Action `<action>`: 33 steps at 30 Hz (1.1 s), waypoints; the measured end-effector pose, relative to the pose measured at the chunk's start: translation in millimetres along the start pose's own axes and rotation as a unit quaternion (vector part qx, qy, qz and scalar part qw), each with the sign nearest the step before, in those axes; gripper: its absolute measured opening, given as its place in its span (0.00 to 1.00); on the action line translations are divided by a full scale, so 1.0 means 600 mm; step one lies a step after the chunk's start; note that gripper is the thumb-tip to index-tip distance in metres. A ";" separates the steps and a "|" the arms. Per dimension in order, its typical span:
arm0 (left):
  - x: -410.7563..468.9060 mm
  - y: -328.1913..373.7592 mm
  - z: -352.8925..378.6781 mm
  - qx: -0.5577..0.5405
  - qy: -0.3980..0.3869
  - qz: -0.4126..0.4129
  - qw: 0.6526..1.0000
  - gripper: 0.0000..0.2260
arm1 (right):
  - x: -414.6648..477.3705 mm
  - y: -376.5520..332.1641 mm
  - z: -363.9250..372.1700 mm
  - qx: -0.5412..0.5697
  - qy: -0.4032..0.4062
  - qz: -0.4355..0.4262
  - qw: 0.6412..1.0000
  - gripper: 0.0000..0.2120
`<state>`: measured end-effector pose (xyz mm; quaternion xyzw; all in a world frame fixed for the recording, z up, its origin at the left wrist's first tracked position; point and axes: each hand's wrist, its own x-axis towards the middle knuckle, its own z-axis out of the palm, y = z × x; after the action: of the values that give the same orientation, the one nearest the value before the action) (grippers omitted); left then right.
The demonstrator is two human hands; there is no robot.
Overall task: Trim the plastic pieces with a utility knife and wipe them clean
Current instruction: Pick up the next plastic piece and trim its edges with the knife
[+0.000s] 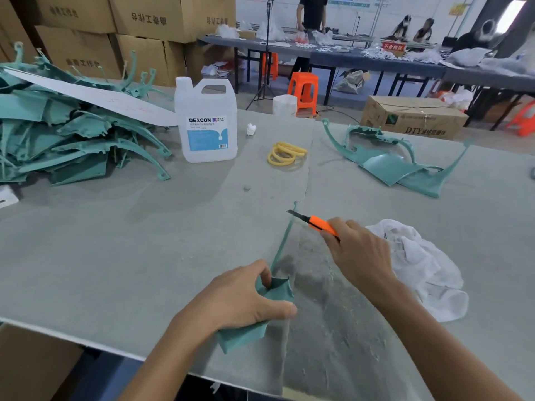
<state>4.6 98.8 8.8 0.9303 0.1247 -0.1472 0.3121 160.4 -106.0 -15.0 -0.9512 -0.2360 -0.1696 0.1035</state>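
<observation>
Your 2 forearms reach in from below. Your left hand [243, 296] grips the plastic piece [246, 335], fingers curled over its edge. Your right hand [359, 256] holds the knife [318, 224].

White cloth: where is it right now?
Head view, right side: the white cloth lies crumpled on the grey table, just right of the right hand gripping the orange utility knife. The left hand, holding a teal plastic piece, is further left.

We are looking across a grey worktable [115, 241] toward stacked cardboard boxes [150, 18], long dark tables [376, 62] and orange stools [303, 83], with bright light coming in at far right.
</observation>
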 end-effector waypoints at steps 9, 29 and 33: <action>-0.033 -0.038 0.032 0.167 0.036 0.075 0.983 0.26 | -0.011 -0.021 -0.013 0.421 -0.023 0.157 0.893 0.14; 0.158 0.071 0.086 0.173 0.167 0.120 0.963 0.10 | -0.096 0.007 0.027 0.357 -0.041 0.225 0.906 0.12; 0.173 0.063 0.080 0.088 0.149 0.116 0.978 0.08 | -0.121 0.004 0.021 0.171 -0.032 0.171 0.970 0.12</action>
<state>103.5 54.6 -43.9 0.9737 0.0471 0.0196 0.2219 104.6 -134.5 -53.7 -0.9505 -0.0989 -0.0766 0.2844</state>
